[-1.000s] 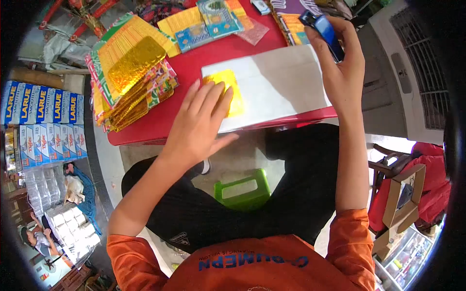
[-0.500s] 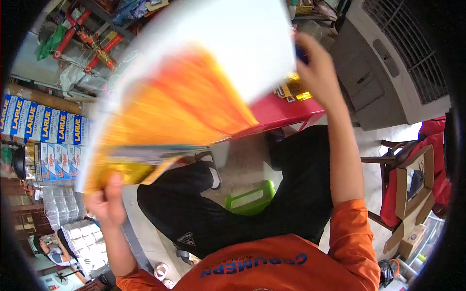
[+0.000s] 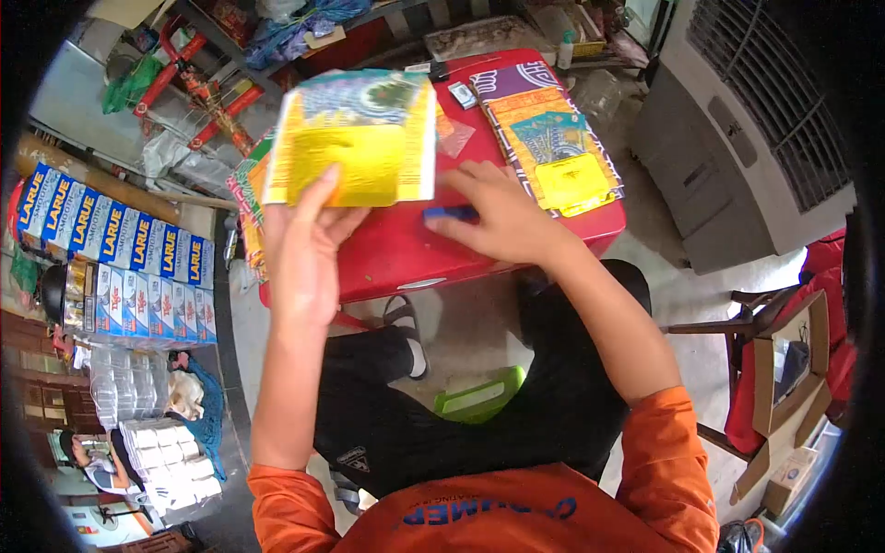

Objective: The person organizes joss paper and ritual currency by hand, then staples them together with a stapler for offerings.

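left hand grips the gold paper stack tight, right hand closed over the blue stapler on the red worktop, best line edges up first

Bright daylight, fisheye-warped dark edges, slight blur.

Paper stacks on table, stool below, boxes left.
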The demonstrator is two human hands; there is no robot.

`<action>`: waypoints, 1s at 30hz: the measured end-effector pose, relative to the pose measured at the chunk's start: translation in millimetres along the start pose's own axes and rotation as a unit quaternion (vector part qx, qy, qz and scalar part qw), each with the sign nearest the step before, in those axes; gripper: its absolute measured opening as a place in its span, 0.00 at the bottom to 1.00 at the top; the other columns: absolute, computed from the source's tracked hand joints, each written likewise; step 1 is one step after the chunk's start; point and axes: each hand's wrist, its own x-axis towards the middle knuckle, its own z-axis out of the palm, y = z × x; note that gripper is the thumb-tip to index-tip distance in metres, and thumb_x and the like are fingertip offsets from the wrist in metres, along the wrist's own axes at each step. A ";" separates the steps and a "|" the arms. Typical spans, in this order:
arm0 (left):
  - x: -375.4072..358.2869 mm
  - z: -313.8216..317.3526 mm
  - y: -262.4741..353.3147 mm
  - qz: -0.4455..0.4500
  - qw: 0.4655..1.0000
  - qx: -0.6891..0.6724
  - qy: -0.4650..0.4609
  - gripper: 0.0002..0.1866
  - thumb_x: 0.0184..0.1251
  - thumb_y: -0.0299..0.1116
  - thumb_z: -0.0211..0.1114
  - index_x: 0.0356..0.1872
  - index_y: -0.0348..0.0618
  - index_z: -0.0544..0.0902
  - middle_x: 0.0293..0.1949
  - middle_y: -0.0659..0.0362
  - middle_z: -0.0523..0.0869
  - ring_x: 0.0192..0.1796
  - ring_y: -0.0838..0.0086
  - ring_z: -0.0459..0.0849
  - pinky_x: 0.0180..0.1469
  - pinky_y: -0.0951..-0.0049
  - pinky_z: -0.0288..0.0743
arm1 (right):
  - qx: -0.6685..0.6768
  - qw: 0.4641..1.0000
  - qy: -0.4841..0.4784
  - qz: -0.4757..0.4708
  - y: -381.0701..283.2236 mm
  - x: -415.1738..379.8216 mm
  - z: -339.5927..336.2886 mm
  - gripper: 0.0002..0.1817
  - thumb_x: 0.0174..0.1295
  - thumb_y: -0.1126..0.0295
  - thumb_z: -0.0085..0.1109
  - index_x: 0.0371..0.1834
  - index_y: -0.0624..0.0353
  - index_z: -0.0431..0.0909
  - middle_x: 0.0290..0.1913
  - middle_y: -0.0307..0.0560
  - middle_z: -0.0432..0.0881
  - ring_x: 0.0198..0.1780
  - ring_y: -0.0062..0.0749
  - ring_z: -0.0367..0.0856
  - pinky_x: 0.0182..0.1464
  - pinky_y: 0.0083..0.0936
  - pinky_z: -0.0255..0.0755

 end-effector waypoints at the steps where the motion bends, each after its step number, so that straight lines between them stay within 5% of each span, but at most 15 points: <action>1: 2.2 10.9 -9.1 -0.030 0.999 -0.010 -0.018 0.22 0.72 0.29 0.67 0.65 0.39 0.73 0.57 0.54 0.85 0.53 0.67 0.89 0.54 0.65 0.87 | 0.120 0.991 -0.004 0.055 -5.4 2.2 -11.4 0.22 0.71 0.58 0.57 0.64 0.55 0.78 0.59 0.51 0.82 0.63 0.45 0.78 0.69 0.38 0.65; 2: 2.9 23.1 -20.4 -0.038 0.999 -0.023 -0.022 0.23 0.73 0.30 0.67 0.65 0.40 0.73 0.57 0.54 0.85 0.54 0.67 0.89 0.55 0.65 0.87 | 0.465 0.881 -0.024 0.078 -11.9 4.9 -28.6 0.27 0.76 0.52 0.49 0.68 0.60 0.75 0.65 0.47 0.81 0.67 0.40 0.76 0.72 0.37 0.64; 4: 7.1 43.1 -36.7 -0.057 0.996 -0.037 -0.054 0.22 0.73 0.29 0.67 0.65 0.39 0.74 0.57 0.54 0.85 0.55 0.67 0.88 0.57 0.65 0.85 | 0.643 0.745 0.065 0.164 -16.1 4.9 -45.5 0.32 0.78 0.47 0.44 0.69 0.64 0.73 0.65 0.46 0.80 0.66 0.34 0.77 0.71 0.35 0.65; 5: 10.6 51.0 -44.1 -0.057 0.996 -0.039 -0.056 0.22 0.73 0.29 0.67 0.65 0.39 0.74 0.57 0.54 0.85 0.55 0.67 0.88 0.57 0.65 0.85 | 0.678 0.715 0.035 0.168 -3.8 4.5 -53.0 0.33 0.79 0.46 0.44 0.71 0.65 0.71 0.66 0.49 0.80 0.65 0.32 0.78 0.70 0.33 0.66; 6: 14.3 58.3 -50.2 -0.048 0.996 -0.031 -0.070 0.21 0.73 0.29 0.66 0.64 0.41 0.75 0.56 0.55 0.85 0.56 0.68 0.88 0.58 0.65 0.84 | 0.677 0.716 0.037 0.168 -1.1 3.6 -56.1 0.33 0.79 0.46 0.44 0.71 0.65 0.71 0.66 0.49 0.80 0.65 0.32 0.78 0.70 0.33 0.66; 8: 15.3 74.4 -57.6 -0.041 0.995 -0.024 -0.087 0.20 0.74 0.29 0.66 0.64 0.42 0.75 0.55 0.56 0.86 0.57 0.69 0.87 0.59 0.65 0.83 | 0.514 0.823 0.172 0.170 4.7 0.3 -61.3 0.31 0.78 0.49 0.51 0.71 0.64 0.71 0.66 0.49 0.79 0.66 0.29 0.77 0.70 0.30 0.66; 12: 14.7 102.9 -56.5 0.067 0.988 -0.005 -0.142 0.18 0.75 0.29 0.64 0.63 0.40 0.75 0.56 0.56 0.85 0.55 0.70 0.86 0.59 0.64 0.82 | 0.462 0.843 0.273 0.024 -5.8 -9.2 -91.2 0.27 0.71 0.60 0.67 0.66 0.66 0.75 0.61 0.46 0.83 0.58 0.25 0.81 0.60 0.26 0.75; 17: 35.7 107.6 -99.2 -0.083 0.975 -0.050 -0.198 0.19 0.78 0.30 0.61 0.65 0.39 0.74 0.60 0.54 0.83 0.60 0.69 0.83 0.62 0.63 0.80 | 0.347 0.900 0.204 0.164 61.8 -22.3 -100.5 0.24 0.71 0.64 0.66 0.64 0.66 0.76 0.54 0.46 0.87 0.53 0.25 0.84 0.57 0.24 0.76; 20: 30.4 108.3 -107.8 -0.168 0.962 -0.044 -0.211 0.20 0.78 0.31 0.60 0.67 0.37 0.74 0.61 0.53 0.82 0.63 0.67 0.81 0.68 0.61 0.76 | 0.154 0.943 0.150 0.253 89.1 -33.0 -94.8 0.27 0.68 0.62 0.68 0.62 0.70 0.75 0.52 0.52 0.87 0.49 0.29 0.85 0.53 0.27 0.77; 22: 22.8 105.7 -110.1 -0.202 0.951 -0.063 -0.226 0.19 0.79 0.32 0.59 0.65 0.35 0.74 0.63 0.52 0.80 0.66 0.66 0.79 0.71 0.60 0.74 | 0.051 0.953 0.158 0.253 85.1 -36.4 -93.7 0.31 0.60 0.58 0.71 0.59 0.69 0.76 0.48 0.67 0.87 0.53 0.58 0.86 0.56 0.42 0.77; 23: 20.8 103.8 -111.3 -0.220 0.945 -0.073 -0.233 0.19 0.79 0.33 0.58 0.64 0.33 0.75 0.64 0.51 0.79 0.68 0.65 0.78 0.72 0.59 0.73 | 0.019 0.950 0.142 0.276 81.0 -39.7 -96.3 0.30 0.60 0.56 0.70 0.56 0.68 0.76 0.49 0.69 0.86 0.54 0.63 0.84 0.56 0.47 0.76; 30: 12.1 89.4 -98.3 -0.219 0.935 -0.037 -0.278 0.28 0.80 0.39 0.59 0.72 0.31 0.69 0.67 0.48 0.78 0.69 0.66 0.76 0.74 0.62 0.68 | -0.114 0.942 0.089 0.302 67.2 -42.3 -93.3 0.28 0.62 0.51 0.67 0.53 0.66 0.77 0.49 0.68 0.85 0.54 0.60 0.84 0.54 0.51 0.75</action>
